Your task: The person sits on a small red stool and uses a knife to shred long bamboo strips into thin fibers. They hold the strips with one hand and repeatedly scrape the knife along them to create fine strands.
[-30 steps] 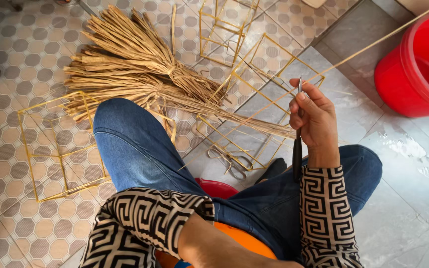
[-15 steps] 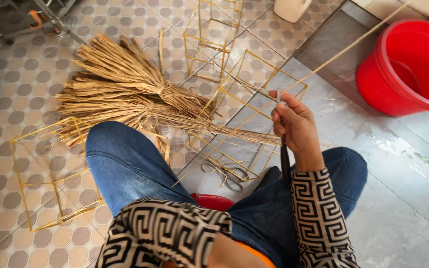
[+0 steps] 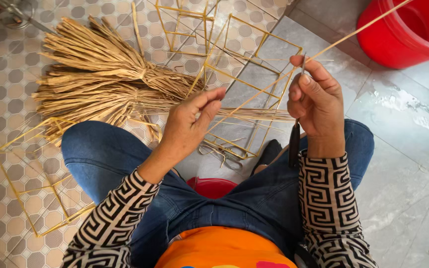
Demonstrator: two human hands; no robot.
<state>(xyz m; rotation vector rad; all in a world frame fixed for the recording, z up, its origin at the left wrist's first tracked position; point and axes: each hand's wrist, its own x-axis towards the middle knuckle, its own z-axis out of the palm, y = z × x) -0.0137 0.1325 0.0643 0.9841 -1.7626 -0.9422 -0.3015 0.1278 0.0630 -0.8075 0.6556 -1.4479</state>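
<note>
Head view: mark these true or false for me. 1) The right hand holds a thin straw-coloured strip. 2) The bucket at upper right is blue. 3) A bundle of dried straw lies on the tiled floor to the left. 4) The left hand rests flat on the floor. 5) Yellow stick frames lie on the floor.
1) True: the right hand pinches the thin strip, together with a dark-handled tool.
2) False: the bucket is red.
3) True: the straw bundle lies on the tiles.
4) False: the left hand is raised, fingers at the strip.
5) True: yellow frames lie there.
</note>
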